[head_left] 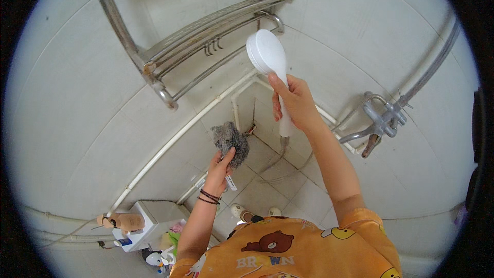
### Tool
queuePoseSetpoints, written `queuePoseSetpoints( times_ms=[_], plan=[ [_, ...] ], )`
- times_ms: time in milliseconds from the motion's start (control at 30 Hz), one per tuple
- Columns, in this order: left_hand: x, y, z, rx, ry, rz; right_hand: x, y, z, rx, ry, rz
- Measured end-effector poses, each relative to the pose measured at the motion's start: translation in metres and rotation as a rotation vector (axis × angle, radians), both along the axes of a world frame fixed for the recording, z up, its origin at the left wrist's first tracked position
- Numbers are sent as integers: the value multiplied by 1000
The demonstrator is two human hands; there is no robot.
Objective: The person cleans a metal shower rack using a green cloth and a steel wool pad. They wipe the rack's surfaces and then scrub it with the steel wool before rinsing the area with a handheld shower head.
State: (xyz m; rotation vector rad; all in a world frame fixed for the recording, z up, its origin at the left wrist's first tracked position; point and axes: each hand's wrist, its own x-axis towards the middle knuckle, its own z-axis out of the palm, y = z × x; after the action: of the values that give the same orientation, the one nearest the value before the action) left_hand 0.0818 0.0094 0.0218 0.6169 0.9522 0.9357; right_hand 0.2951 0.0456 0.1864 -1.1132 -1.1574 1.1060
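A white hand-held shower head is raised in front of me, its handle wrapped by my right hand. The hose drops from the handle's lower end toward the tiled floor. Lower and to the left, my left hand grips a grey fluffy cloth, with the thumb pressed on top of it. A white tag sticks out below that hand. The cloth and the shower head are apart. Whether water runs from the shower head, I cannot tell.
A metal towel rack with hooks juts from the wall ahead. At right is a wall-mounted shower mixer tap. White pipes run along the walls. A white cabinet at lower left bears a tan pump bottle.
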Motion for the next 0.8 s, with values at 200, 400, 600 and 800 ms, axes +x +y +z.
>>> queuePoseSetpoints(
  times_ms=[200,400,600,800],
  plan=[
    [-27,-5,5,-13,23,86,-27,28,3,104,-93,-74],
    [-44,-6,11,23,16,119,-51,30,-6,132,-104,-38],
    [-52,-8,28,51,-54,79,-60,33,-17,119,-197,47],
    [-43,-2,53,205,-100,-3,-58,37,-24,-15,-83,171]
  ],
)
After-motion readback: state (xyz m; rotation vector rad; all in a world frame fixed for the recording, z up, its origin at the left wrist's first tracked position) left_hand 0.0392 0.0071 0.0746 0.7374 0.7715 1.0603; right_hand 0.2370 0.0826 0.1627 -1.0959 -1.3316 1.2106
